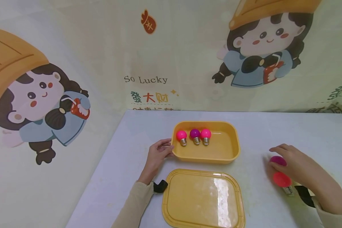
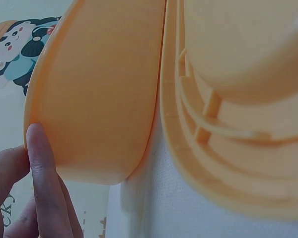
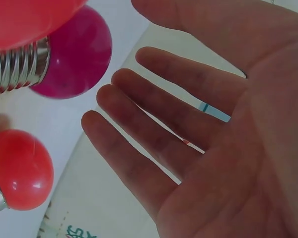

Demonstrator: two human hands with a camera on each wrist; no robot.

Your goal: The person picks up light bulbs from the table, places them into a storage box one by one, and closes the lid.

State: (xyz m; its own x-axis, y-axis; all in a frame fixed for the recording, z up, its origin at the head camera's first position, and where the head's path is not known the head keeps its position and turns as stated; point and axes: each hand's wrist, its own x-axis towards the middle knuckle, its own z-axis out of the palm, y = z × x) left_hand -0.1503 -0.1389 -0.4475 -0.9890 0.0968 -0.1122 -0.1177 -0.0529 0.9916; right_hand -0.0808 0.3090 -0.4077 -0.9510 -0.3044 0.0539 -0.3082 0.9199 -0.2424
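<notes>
My left hand (image 1: 158,153) is at the left end of a yellow plastic box (image 1: 206,160), fingertips touching its outer wall right at the rim, also in the left wrist view. Inside the box, toward its left, lie two pink light bulbs (image 1: 181,135) and a purple one (image 1: 195,133) with silver screw bases. Over on the right, my right hand (image 1: 297,163) hovers palm down over more bulbs, fingers spread and holding nothing. A purple bulb (image 3: 82,59) and two red bulbs (image 3: 22,168) show in the right wrist view. The head view's hand partly covers this group.
A yellow lid (image 1: 199,199) lies in front of the box on the white table (image 1: 114,177), with a rim and clip-like ridges visible in the left wrist view. Behind the table hangs a cloth (image 1: 188,63) printed with cartoon figures.
</notes>
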